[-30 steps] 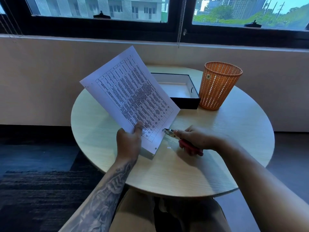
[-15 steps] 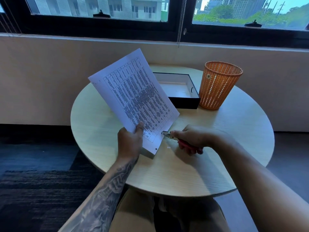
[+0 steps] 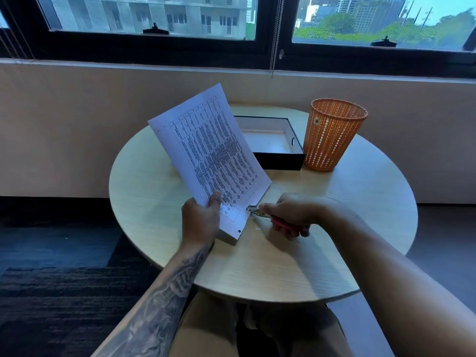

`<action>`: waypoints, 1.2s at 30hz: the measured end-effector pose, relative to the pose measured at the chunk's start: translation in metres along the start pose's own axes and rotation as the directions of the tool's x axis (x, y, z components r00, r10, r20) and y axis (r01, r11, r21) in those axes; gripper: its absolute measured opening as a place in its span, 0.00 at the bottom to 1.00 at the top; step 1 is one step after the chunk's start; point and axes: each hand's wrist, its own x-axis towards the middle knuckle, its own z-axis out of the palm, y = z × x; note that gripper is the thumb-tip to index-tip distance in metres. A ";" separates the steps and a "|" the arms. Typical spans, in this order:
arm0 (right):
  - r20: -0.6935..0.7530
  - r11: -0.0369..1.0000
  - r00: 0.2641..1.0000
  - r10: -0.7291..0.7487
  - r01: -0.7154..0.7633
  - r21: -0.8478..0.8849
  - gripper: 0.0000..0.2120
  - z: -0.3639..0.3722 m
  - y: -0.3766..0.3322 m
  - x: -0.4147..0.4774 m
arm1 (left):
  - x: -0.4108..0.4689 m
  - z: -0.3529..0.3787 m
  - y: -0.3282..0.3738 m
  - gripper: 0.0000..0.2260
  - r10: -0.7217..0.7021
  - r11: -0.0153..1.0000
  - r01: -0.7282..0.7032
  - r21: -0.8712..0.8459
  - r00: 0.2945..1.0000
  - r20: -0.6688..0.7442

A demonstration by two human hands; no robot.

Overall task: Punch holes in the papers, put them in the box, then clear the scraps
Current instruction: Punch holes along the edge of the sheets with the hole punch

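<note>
Red-handled and steel-nosed, the single-hole punch sits clenched in the right hand, its metal tip biting the lower right edge of the papers. The left hand grasps the stack at its near corner, thumb on the printed face, holding it tilted up off the round table with only the bottom corner close to the wood.

By my reading, the job is in its first stage. One dark hole already shows near the bottom corner of the top sheet, and the punch is placed for another further up that edge. One or two pale specks on the tabletop just below the punch look like scraps, though they are too small to be sure. The box appears empty, so loading the papers and clearing the scraps are both still to do.

The sheets are thin white paper printed with a dense black table, flexing slightly. The box is shallow and rectangular, black outside and pale inside, and stands just beside an orange perforated plastic bin, tapered and round. The table is pale wood grain, smooth and matte.
</note>
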 end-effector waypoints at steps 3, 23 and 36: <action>-0.009 1.000 1.000 0.006 -0.006 0.026 0.28 0.002 0.000 0.000 | 0.000 0.000 -0.001 0.12 -0.009 1.000 0.009 0.007 1.000 0.007; -0.286 0.957 0.931 -0.228 0.268 0.109 0.18 -0.006 0.056 -0.030 | 0.005 -0.009 0.000 0.13 -0.086 0.974 0.072 -0.213 0.995 -0.057; -0.620 0.978 0.760 -0.196 0.195 -0.071 0.30 -0.004 0.069 -0.029 | 0.001 -0.031 0.015 0.15 -0.050 0.960 0.106 -0.259 0.976 0.214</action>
